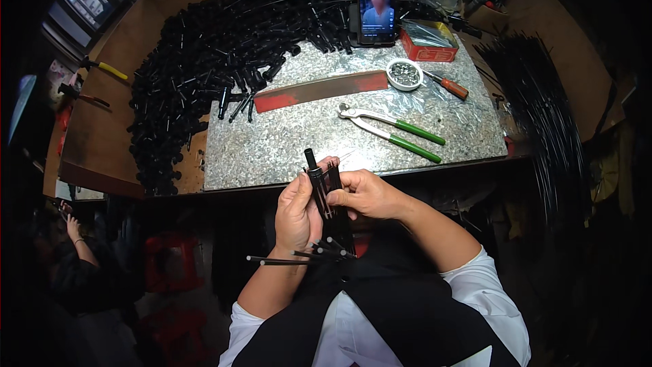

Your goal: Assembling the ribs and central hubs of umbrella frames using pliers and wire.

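Note:
In front of my body, just off the near edge of the stone-topped table, I hold what looks like a black umbrella frame (pixel 314 175). It has a short dark tube at the top and thin ribs bunched around it. Several ribs fan out below toward my left forearm, with pale round tips. My left hand (pixel 297 212) is wrapped round the frame from the left, its thumb along the tube. From the other side, my right hand (pixel 367 194) pinches the thin ribs between thumb and fingers. My fingers partly hide the middle of the frame.
Green-handled pincers (pixel 397 132) lie on the stone slab (pixel 272 153), near a red-brown bar (pixel 322 92). Behind are a white bowl of small metal parts (pixel 405 75), a screwdriver (pixel 449 87), a red box (pixel 428 42) and a phone (pixel 375 10). Black parts (pixel 183 75) are heaped left; long rods (pixel 543 109) stand right.

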The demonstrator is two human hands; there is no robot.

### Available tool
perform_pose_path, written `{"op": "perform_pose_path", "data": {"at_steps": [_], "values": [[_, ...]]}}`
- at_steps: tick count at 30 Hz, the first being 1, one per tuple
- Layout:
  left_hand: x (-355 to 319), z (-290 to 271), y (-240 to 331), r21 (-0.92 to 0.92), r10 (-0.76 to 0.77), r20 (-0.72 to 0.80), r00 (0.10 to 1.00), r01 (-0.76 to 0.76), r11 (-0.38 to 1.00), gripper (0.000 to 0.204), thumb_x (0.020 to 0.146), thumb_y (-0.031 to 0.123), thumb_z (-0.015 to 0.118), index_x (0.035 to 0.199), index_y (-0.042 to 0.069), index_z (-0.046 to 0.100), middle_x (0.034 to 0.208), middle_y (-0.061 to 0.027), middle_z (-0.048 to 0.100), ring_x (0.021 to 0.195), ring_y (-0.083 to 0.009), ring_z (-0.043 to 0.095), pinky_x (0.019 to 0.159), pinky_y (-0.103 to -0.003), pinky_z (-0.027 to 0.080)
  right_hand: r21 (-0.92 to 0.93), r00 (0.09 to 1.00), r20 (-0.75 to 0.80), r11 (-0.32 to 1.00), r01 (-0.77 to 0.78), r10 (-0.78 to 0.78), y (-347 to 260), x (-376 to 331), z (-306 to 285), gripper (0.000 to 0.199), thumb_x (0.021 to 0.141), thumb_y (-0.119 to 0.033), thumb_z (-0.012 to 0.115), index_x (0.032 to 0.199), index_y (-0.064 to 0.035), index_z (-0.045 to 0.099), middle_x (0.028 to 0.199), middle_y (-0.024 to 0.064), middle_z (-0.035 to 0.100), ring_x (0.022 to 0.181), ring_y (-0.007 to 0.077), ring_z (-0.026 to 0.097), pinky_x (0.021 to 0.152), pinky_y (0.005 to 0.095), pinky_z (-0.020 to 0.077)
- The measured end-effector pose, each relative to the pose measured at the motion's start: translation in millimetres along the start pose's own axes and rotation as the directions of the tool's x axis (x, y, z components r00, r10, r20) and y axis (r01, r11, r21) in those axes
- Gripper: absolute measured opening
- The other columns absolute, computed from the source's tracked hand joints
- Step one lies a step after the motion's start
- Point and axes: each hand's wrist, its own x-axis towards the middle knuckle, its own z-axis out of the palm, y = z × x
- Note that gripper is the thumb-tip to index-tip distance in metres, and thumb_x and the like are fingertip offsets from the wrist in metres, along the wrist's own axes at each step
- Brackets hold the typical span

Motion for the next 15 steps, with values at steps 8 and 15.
{"op": "perform_pose_path", "data": {"at_steps": [8,15], "values": [[-5.8,20.4,-4.3,0.17,0.052,-0.175,0.983,-0.022,0.985,0.042,0.101,0.024,0.038,0.119,-0.012,0.051,0.122,-0.0207,0.056,0.114,-0.0253,0.053,0.101,-0.036,0.039,0.053,0.999,0.042,0.998,0.017,-0.019,4.3,1.9,-3.5,0.025,0.092,-0.029,0.06,0.088,-0.0039,0.06,0.068,-0.0023,0.057,0.052,0.0052,0.05,0.046,0.0199,0.0395],[-10.6,18.4,-11.8,0.209,0.139,-0.2,0.97,-0.096,0.973,0.04,0.102,0.021,0.036,0.116,-0.012,0.053,0.117,-0.0195,0.059,0.108,-0.0218,0.057,0.098,-0.033,0.042,-0.458,0.97,-0.032,0.866,0.199,-0.239,-22.1,-14.1,12.2,0.027,0.095,-0.023,0.044,0.102,0.0012,0.053,0.08,0.024,0.06,0.078,0.0425,0.058,0.068,0.0444,0.0448]]}}
